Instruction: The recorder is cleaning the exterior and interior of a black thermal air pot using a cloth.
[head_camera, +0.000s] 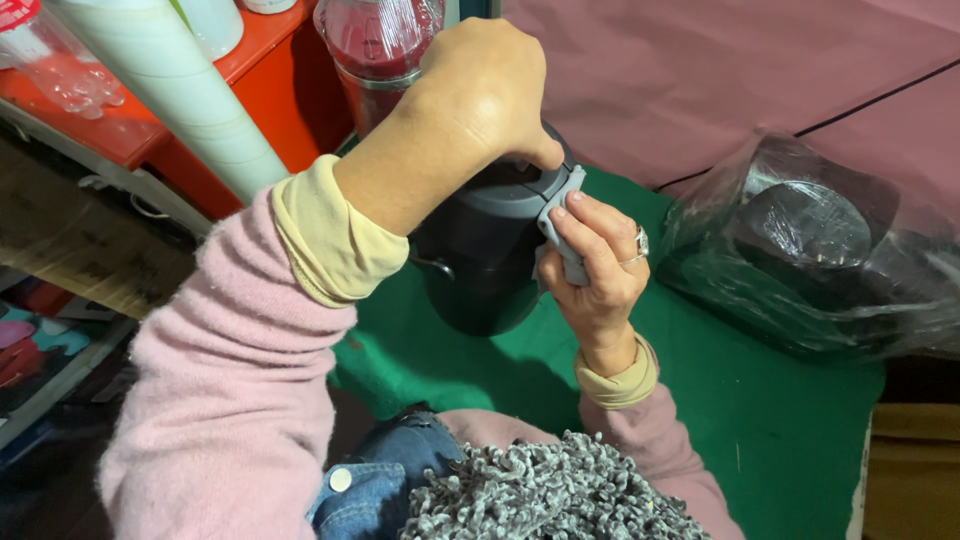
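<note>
head view, looking down on a dark grey jug-like appliance body (480, 265) standing on a green cloth (760, 400), which serves as the landmark. left hand (480, 85) comes in over the top of the jug, closed into a loose fist with the thumb pressed down at the rim; whatever sits under the palm is hidden, so cannot tell if it grips anything beyond the rim. right hand (595, 265) is on the jug's right side, fingers curled round a lighter grey handle piece (562, 225) that sits against the jug's upper edge, thumb and index finger pinching it, a ring on one finger. both wrists show cream cuffs under pink fuzzy sleeves. right of the jug, well apart, a second dark appliance wrapped in a clear plastic bag (810, 250) lies on the same cloth. just behind the jug, a clear container with a red part inside (375, 45) is wrapped in film. behind and left of the jug, a red shelf (270, 70) holds a white roll (180, 90) leaning across it. in front of the jug, a grey loopy knit (540, 495) and blue denim with a snap button (375, 480).
</note>
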